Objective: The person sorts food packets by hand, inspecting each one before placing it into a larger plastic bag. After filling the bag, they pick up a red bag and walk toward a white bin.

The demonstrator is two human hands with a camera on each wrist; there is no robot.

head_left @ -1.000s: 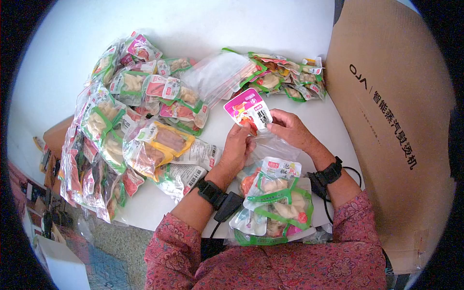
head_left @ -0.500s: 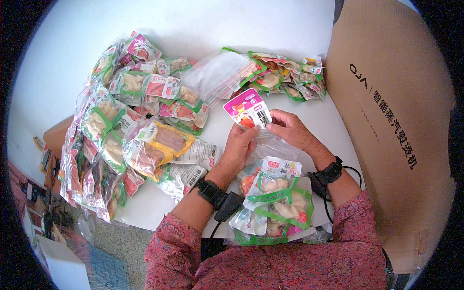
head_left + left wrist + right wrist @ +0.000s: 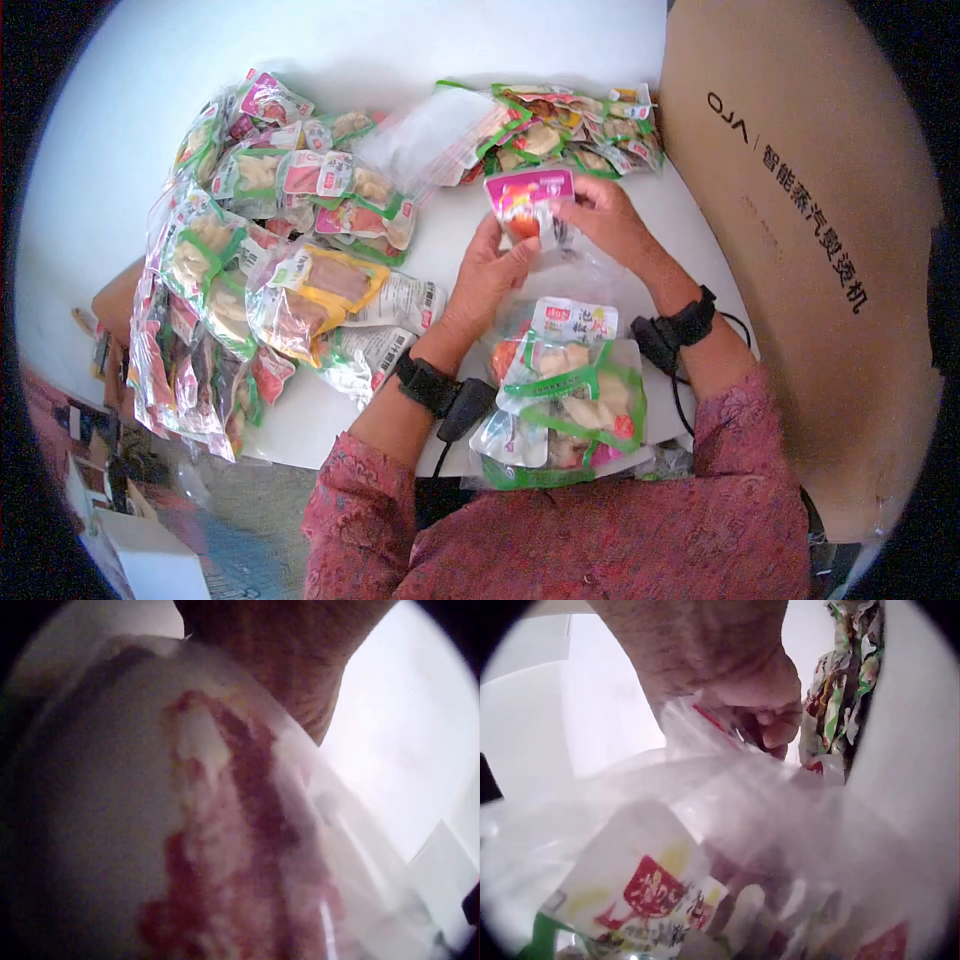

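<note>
Both hands hold a small food packet (image 3: 528, 203) with a purple and white label, above the table. My left hand (image 3: 490, 275) grips its lower left, with the thumb over the front. At its right edge the fingers of my right hand (image 3: 608, 222) pinch it. Below the hands lies a clear plastic bag (image 3: 578, 272) with green-edged packets (image 3: 570, 395) in it, near my body. In the right wrist view, clear plastic with a red strip (image 3: 709, 720) bunches by the right hand. A blurred reddish packet fills much of the left wrist view.
A big heap of bagged packets (image 3: 255, 260) covers the left of the table (image 3: 450, 50). Further packets (image 3: 560, 125) pile up at the back right, next to flat clear bags (image 3: 425, 140). A tall cardboard box (image 3: 780, 280) stands along the right side.
Both hands have lifted slightly, and the packet between them has turned and tipped, its label now more level. The head view has shifted a little.
</note>
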